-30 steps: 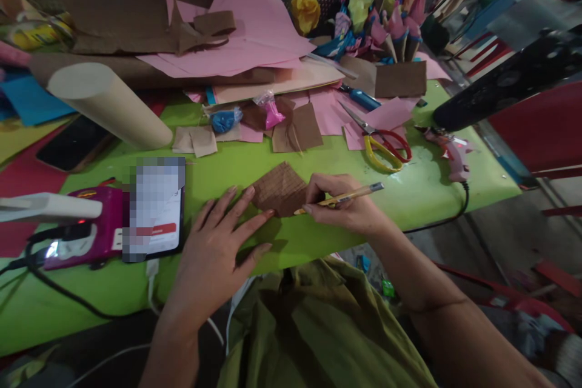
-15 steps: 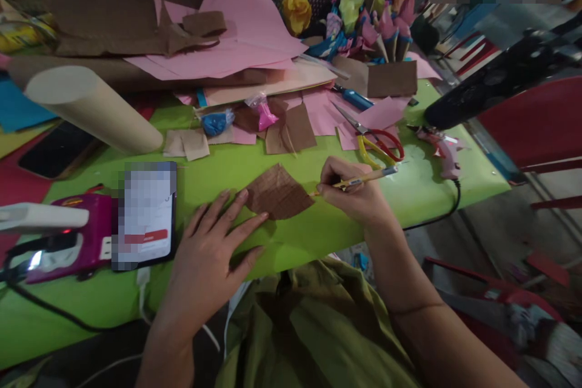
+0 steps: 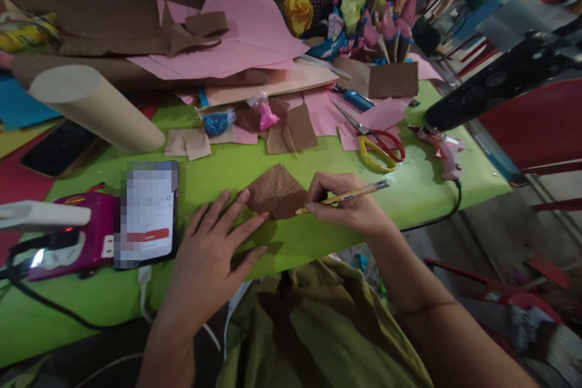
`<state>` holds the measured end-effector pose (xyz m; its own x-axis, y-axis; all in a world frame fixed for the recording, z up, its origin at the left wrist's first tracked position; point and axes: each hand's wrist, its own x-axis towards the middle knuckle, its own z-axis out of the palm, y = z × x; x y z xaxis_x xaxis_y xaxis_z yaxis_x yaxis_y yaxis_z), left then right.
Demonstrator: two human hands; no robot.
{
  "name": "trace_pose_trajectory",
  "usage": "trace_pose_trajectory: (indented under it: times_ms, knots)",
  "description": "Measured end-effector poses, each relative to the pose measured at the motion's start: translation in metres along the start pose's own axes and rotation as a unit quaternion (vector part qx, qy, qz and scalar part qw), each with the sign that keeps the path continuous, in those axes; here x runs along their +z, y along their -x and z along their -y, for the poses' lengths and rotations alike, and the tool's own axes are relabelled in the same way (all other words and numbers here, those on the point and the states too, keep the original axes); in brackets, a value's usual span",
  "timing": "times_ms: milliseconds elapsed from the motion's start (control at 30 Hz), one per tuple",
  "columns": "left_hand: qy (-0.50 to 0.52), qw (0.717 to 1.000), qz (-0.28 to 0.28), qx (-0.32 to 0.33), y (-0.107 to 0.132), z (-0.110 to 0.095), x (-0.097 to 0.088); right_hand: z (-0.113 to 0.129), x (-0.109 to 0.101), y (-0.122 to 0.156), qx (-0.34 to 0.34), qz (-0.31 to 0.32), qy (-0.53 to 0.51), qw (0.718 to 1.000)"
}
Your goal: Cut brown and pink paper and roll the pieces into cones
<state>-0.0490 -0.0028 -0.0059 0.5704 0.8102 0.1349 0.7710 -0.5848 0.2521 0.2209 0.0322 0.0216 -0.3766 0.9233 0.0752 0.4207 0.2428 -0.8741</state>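
Observation:
A creased, roughly diamond-shaped piece of brown paper [image 3: 276,190] lies on the green tabletop [image 3: 291,242]. My left hand [image 3: 216,242] rests flat with fingers spread, two fingertips touching the paper's left and lower-left edges. In my right hand [image 3: 341,201] is a pencil [image 3: 352,194], pinched between thumb and fingers. Its tip meets the lower right part of the paper. Faint lines show on the paper, but I cannot tell whether they are creases or pencil marks.
Scissors [image 3: 379,142] and a pink glue gun [image 3: 445,151] lie right of the paper. A lit phone [image 3: 150,212] and a purple power strip [image 3: 77,236] are on the left. Behind stand a cardboard tube [image 3: 104,112], pink paper sheets [image 3: 254,30] and paper flowers [image 3: 391,24].
My right hand has moved left and slightly down, bringing the pencil tip from the paper's right corner to its lower right edge. My left hand and the paper have stayed in place.

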Motion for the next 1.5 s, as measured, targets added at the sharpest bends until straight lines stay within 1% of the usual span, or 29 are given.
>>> trace_pose_trajectory:
  times_ms: [167, 267, 467, 600, 667, 733, 800, 867, 900, 967, 1033, 1067, 1133, 1233, 1300, 1367, 1500]
  knots:
    - [0.003, 1.000, -0.001, 0.003, 0.000, 0.000, 0.000, 0.000, 0.001, 0.000, -0.001, 0.028, 0.018, 0.999]
    - [0.001, 1.000, -0.001, 0.003, -0.001, 0.000, 0.000, -0.001, 0.002, 0.000, -0.007, 0.010, 0.033, 0.999]
    - [-0.010, 1.000, -0.002, 0.006, 0.000, 0.001, 0.000, -0.008, -0.003, -0.001, -0.017, -0.057, 0.057, 0.997]
    - [-0.003, 1.000, -0.004, 0.011, 0.000, 0.002, 0.001, -0.010, -0.008, -0.002, 0.004, -0.104, 0.073, 0.992]
    - [0.006, 1.000, -0.004, 0.007, -0.001, 0.002, 0.001, -0.010, -0.011, -0.002, 0.006, -0.131, 0.062, 0.989]
    - [0.015, 1.000, -0.006, -0.004, 0.000, 0.000, -0.001, -0.010, -0.013, 0.000, -0.005, -0.168, 0.032, 0.985]
    - [0.025, 0.999, -0.004, -0.022, 0.001, -0.005, -0.003, -0.011, -0.013, 0.002, -0.012, -0.219, -0.001, 0.976]
    - [0.036, 0.998, 0.001, -0.045, 0.002, -0.012, -0.005, -0.015, -0.013, 0.003, -0.005, -0.260, -0.007, 0.966]
    - [0.040, 0.998, 0.002, -0.054, 0.002, -0.014, -0.006, -0.018, -0.013, 0.003, 0.006, -0.269, -0.007, 0.963]
    - [0.037, 0.997, -0.001, -0.071, 0.001, -0.018, -0.005, -0.025, -0.014, 0.000, 0.018, -0.266, 0.009, 0.964]
    - [0.027, 0.996, -0.009, -0.083, -0.001, -0.021, -0.005, -0.032, -0.015, -0.003, 0.039, -0.249, 0.063, 0.966]
    - [0.019, 0.996, -0.008, -0.086, -0.003, -0.022, -0.006, -0.035, -0.016, -0.004, 0.032, -0.245, 0.100, 0.964]
    - [0.000, 0.997, 0.002, -0.083, -0.007, -0.024, -0.008, -0.039, -0.019, -0.005, 0.004, -0.214, 0.185, 0.959]
    - [-0.031, 0.996, 0.019, -0.077, -0.014, -0.027, -0.011, -0.046, -0.023, -0.007, -0.041, -0.170, 0.295, 0.940]
    - [-0.043, 0.996, 0.023, -0.073, -0.018, -0.028, -0.012, -0.053, -0.024, -0.009, -0.034, -0.167, 0.345, 0.923]
    - [-0.052, 0.996, 0.020, -0.068, -0.021, -0.027, -0.011, -0.060, -0.024, -0.011, -0.011, -0.169, 0.369, 0.914]
    - [-0.070, 0.996, 0.008, -0.053, -0.024, -0.025, -0.008, -0.068, -0.023, -0.015, 0.023, -0.160, 0.387, 0.908]
